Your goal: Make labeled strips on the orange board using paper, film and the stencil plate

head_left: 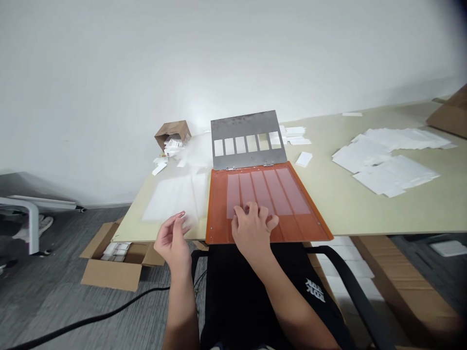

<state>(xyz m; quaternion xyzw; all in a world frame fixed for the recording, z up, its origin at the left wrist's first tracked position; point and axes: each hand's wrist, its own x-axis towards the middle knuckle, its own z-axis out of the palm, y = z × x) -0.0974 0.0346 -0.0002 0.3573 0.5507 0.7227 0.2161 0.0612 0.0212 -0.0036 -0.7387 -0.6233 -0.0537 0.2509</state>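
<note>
An orange board (221, 209) lies at the table's front edge, with several translucent pinkish strips (259, 187) side by side in its slots. Hinged to its far side, a grey metal plate (244, 124) with a row of rectangular windows is tilted up. My right hand (253, 226) rests palm down on the board, fingers bent and apart, fingertips on the strips' near part. Left of the board, my left hand (174, 238) is raised with thumb and index finger pinched together; anything between them is too small to make out. Beside it lie translucent sheets (171, 197).
A small brown box (173, 129) spills white pieces at the back left. White sheets (394, 160) are spread on the right, and a white card (303, 159) lies nearer the plate. An open carton (109, 272) stands on the floor. Black chair armrests (346, 277) flank my lap.
</note>
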